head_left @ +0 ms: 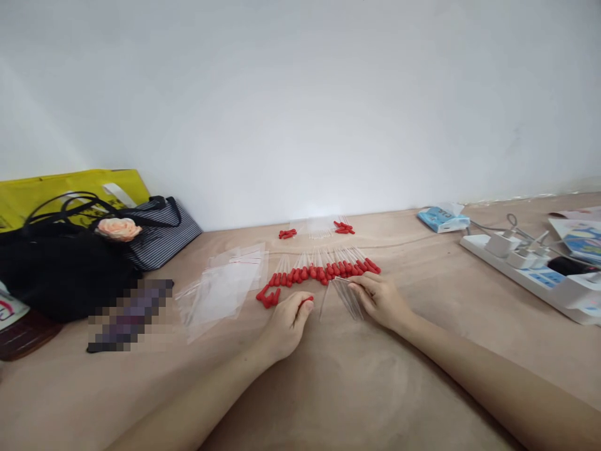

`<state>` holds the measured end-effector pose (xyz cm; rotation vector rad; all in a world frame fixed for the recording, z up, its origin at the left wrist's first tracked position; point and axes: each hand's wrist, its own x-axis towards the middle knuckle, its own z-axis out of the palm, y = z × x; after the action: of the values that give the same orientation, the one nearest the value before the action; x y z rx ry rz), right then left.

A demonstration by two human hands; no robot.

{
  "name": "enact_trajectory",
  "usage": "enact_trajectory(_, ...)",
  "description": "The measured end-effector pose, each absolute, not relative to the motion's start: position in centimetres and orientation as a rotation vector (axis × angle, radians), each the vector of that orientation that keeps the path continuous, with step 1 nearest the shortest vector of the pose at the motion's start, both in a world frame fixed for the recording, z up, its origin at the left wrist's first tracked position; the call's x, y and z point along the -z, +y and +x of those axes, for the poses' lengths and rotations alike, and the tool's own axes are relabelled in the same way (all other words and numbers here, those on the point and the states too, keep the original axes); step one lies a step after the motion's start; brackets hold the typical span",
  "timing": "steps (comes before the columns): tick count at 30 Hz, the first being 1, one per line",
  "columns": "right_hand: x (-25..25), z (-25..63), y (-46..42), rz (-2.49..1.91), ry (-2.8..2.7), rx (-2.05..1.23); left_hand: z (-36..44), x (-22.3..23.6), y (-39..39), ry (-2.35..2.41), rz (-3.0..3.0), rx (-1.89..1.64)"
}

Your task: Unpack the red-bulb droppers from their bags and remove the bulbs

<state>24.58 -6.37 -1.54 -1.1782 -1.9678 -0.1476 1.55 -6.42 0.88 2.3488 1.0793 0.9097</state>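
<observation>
1 head camera faces forward, down over the tabletop (pixel 345 394).

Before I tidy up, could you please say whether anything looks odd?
Yes: left of the clear bags, a dark object shows mostly as coarse squares, unlike everything around it, so I cannot identify it.

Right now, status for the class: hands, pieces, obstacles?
Left hand pinching red bulb. Right hand at thin clear tubes, grip unclear. Red-ended tubes just beyond.
</observation>
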Motion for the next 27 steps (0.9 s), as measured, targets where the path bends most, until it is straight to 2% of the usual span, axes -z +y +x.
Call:
enact_trajectory(7, 2.2, 25.3, -6.2, -1.183, -1.935, 0.143, 4.5, 1.0, -5.3, 0.931, 1.762, -0.886)
enact_trajectory(14, 2.4, 25.3, -6.8, -1.217, -1.95, 0.235, 5.8, 1.1, -5.4, 0.923, 1.59, -0.857)
enact_trajectory(18, 2.7, 25.1, -6.7, -1.208, -1.95, 0.208, 4.9, 0.0, -5.1, 1.055, 1.743, -0.789)
enact_trajectory(24, 2.6, 24.3, -6.9, -1.187, -1.957, 0.072, -0.9, -5.1, -2.1, 1.317, 2.081, -0.757)
enact_trajectory(27, 2.4, 23.9, -7.1, -1.189, -1.956, 0.009, -3.9, -6.7, -0.5, 1.441, 2.352, -0.569)
